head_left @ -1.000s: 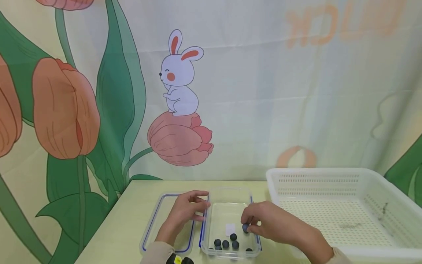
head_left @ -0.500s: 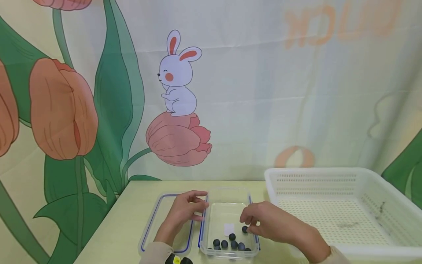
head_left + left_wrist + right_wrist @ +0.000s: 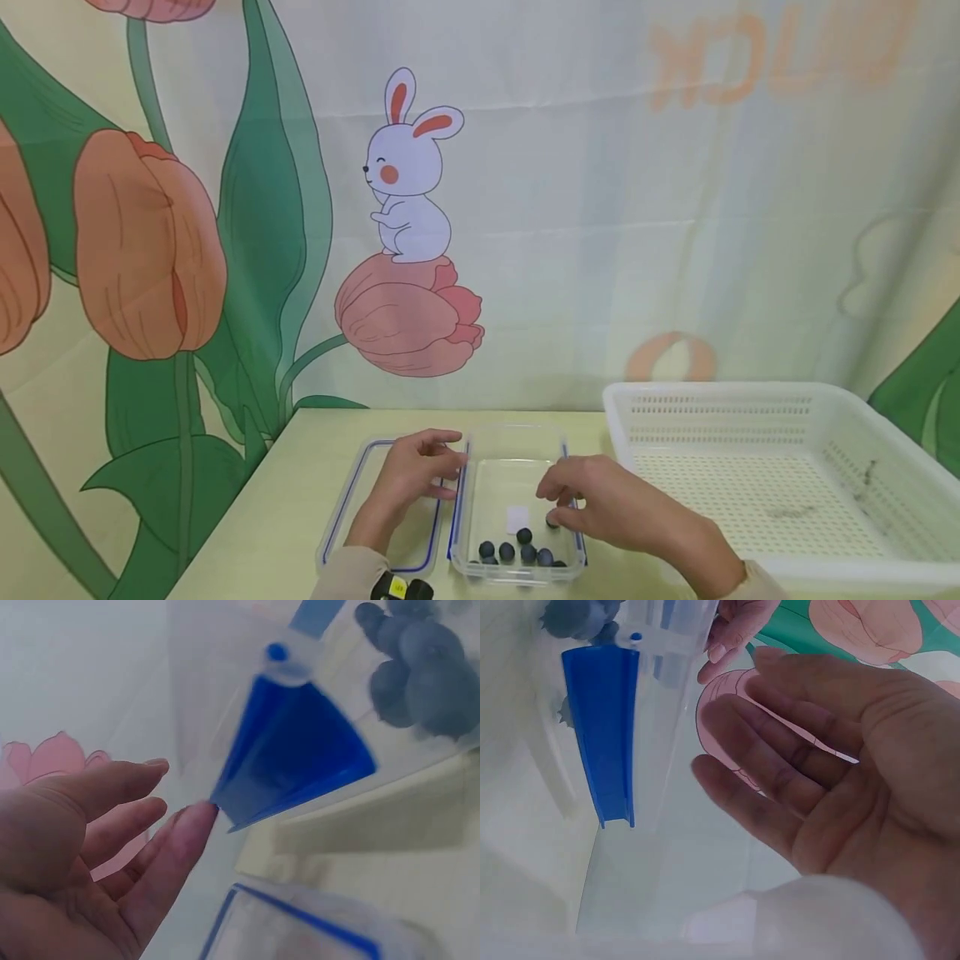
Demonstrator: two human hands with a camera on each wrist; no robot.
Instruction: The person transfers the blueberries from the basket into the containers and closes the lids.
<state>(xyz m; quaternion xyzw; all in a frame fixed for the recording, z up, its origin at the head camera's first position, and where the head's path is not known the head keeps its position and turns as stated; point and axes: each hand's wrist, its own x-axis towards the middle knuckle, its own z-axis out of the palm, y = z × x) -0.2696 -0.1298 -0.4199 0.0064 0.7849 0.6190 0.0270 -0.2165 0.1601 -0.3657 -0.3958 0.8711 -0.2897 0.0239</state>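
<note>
We're looking at a staged recording corner rather than a lived-in room: a printed cloth backdrop [image 3: 570, 208] of tulips and a cartoon rabbit [image 3: 408, 171] is hanging wall to wall, creases showing, right behind a pale counter [image 3: 300, 492] that's carrying a white plastic basket [image 3: 750, 400] on the right.

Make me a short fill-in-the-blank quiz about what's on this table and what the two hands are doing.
1. The small dark balls lie inside the clear ____.
2. The left hand rests over the blue-edged ____ lying flat beside the box.
3. The right hand reaches into the box with its palm ____ of any ball.
4. The white basket stands on the box's ____ side.

Missing words: box; lid; empty; right
</note>
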